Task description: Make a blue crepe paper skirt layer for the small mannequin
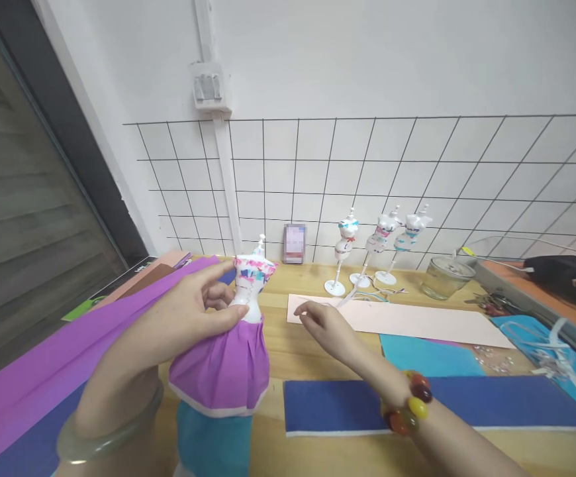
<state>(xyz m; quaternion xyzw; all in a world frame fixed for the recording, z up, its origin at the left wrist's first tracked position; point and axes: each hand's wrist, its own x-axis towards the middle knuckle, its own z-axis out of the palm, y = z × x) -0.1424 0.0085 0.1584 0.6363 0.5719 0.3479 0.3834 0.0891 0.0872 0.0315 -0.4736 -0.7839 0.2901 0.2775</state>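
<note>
My left hand [208, 298] grips a miniature dress form [249, 291], a white mannequin torso with pink and blue marks on its bust. Thumb and fingers press around its upper body and waist. From the waist hangs a gathered purple paper skirt [226, 368] with a pale lower edge. Teal material [213, 437] shows beneath the skirt. To the right, my right hand [320, 324] hovers over the table near the left end of a pale pink paper strip [417, 321]. Its fingers are loosely bent, with a gap to the thumb and nothing visible between them.
Three more small dress forms [346, 242] stand at the back, near loose ribbons [355, 291] and a glass jar [447, 277]. A phone [294, 244] leans against the wall. Dark blue paper [332, 404] lies in front; purple paper [94, 358] runs along the left.
</note>
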